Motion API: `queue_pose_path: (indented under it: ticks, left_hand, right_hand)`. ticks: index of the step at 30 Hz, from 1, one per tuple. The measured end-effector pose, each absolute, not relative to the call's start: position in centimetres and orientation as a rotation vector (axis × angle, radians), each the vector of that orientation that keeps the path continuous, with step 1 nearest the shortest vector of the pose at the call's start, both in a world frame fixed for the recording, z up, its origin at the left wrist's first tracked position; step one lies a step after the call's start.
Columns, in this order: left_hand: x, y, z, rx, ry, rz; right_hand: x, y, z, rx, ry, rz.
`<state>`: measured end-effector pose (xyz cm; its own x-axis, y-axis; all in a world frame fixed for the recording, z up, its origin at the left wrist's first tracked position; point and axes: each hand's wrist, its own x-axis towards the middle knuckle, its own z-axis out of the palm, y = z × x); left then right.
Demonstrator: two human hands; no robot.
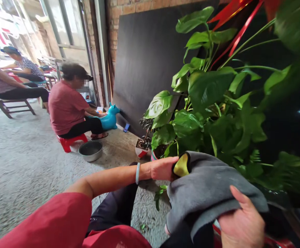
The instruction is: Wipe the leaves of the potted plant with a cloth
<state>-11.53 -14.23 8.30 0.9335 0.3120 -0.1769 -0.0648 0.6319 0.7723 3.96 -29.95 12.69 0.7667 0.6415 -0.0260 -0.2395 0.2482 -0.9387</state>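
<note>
A grey cloth (211,186) with a dark edging and a yellow-green underside hangs in loose folds between my two hands. My left hand (164,168), with a pale bangle (137,173) on its wrist, grips the cloth's upper left corner, where the yellow side is turned out; its fingertips are hidden by the fabric. At the lower right, my right hand (242,224) holds the other end, thumb on top and fingers underneath. Just beyond the cloth stands a large potted plant with broad green leaves (204,89), some of them close behind the fabric.
A small potted plant (142,146) stands left of the big one. Farther left, a person in a red shirt (67,106) sits on a red stool (68,143) beside a metal basin (90,151) and a blue animal-shaped toy (110,119). A dark panel (144,62) leans on the brick wall.
</note>
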Motion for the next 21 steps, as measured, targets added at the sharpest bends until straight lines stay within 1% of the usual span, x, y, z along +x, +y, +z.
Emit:
queue_pose_path:
  ticks: [2,4,7,9,13,18,21]
  left_hand:
    - [-11.5,-14.6,7.7,0.775,0.308,0.200]
    - [-11.5,-15.7,6.7,0.745,0.281,0.084]
    - [-11.2,-18.3,5.6,0.791,0.171,-0.079]
    - [-10.8,-19.6,5.8,0.899,0.179,-0.058]
    - [-10.6,-18.7,8.8,1.117,0.270,0.116]
    - [-12.4,-13.2,13.9,1.324,0.423,0.344]
    - [-12.9,-10.2,15.0,1.309,0.560,0.349]
  right_hand:
    - [3.9,-31.0,13.8,-1.168,-0.262,0.582]
    - [3.9,-31.8,14.1,-1.163,-0.215,0.544]
    - [3.9,-32.1,13.0,-1.231,-0.218,0.517]
    - [3.8,-32.0,11.9,-1.296,-0.231,0.564]
    - [4.4,-32.1,11.0,-1.362,-0.391,0.713]
    - [7.7,-33.8,12.8,-1.561,-0.556,0.867]
    - [9.4,-35.4,13.5,-1.670,-0.553,0.868]
